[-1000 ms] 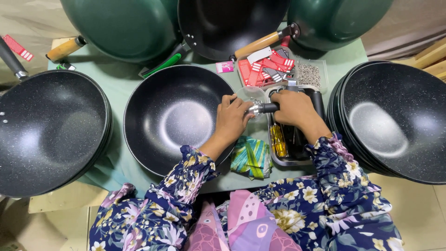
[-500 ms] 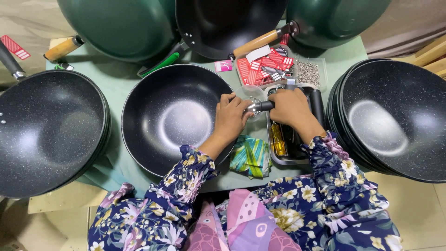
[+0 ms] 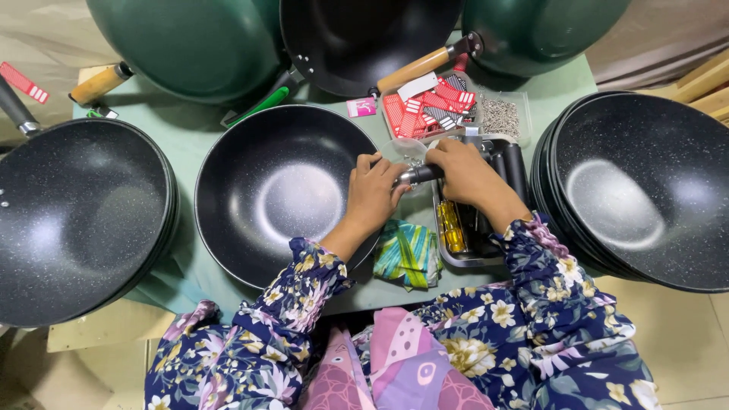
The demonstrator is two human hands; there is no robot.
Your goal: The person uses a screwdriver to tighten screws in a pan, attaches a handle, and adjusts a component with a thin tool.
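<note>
Black speckled wok: left hand grips its rim, right hand clasps its metal handle stub.

Black speckled wok: round, deep, non-stick look, glossy highlight at centre of bowl. Sits upright on pale green table, middle of scene, mouth facing up, empty inside. Right rim under left hand, partly hidden by it.

Metal handle stub: short, dark grey, cylindrical, lies roughly level, pointing right from wok's right rim. Joint with rim covered by fingers, so attachment cannot be told. Right end hidden in right hand; only short middle section shows between both hands.
</note>
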